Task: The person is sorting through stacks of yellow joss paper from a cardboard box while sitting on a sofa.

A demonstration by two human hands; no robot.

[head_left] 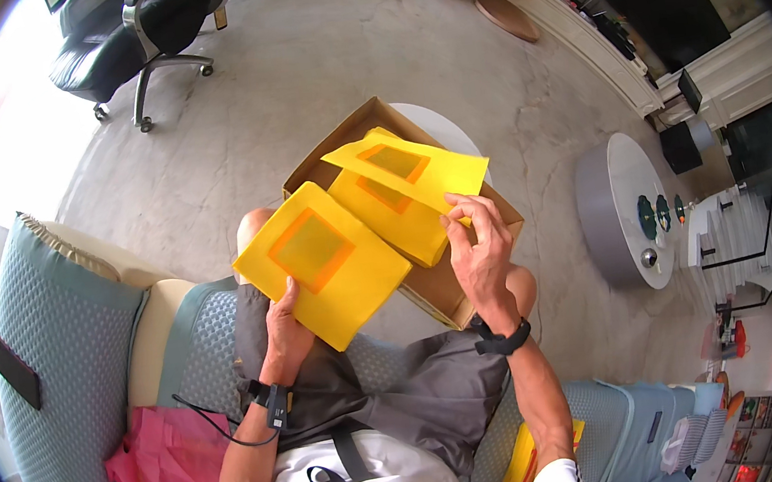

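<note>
Head view shows us sitting on a blue-grey sofa point(49, 321) and looking down at our lap. Our left hand point(284, 335) is near the middle of the frame. It is closed on the bottom edge of a yellow envelope point(321, 263) with an orange square window in it, thumb on top. This envelope tilts up and to the left, above our left knee.

Our right hand point(482, 253) is just right of the middle. Its fingers point(464, 207) pinch the edge of a second yellow envelope point(411, 170), which also has an orange window. A third yellow envelope point(393, 216) lies under that one, partly hidden. Both sit over an open brown cardboard box point(450, 291) that rests on our knees. The first envelope covers the left side of the box.

Each wrist has a black band, and a thin black cable hangs from the left one. We wear grey shorts point(424, 395) and a white top.

At the lower left, pink crumpled paper point(159, 471) lies on the sofa. A small black flat thing point(17, 373) sits on the sofa arm at the left. More yellow envelopes point(520, 465) lie on the seat at the bottom, right of our leg. A black office chair point(139, 30) stands at the top left on the grey floor. A round white and grey table point(628, 211) stands at the right.
</note>
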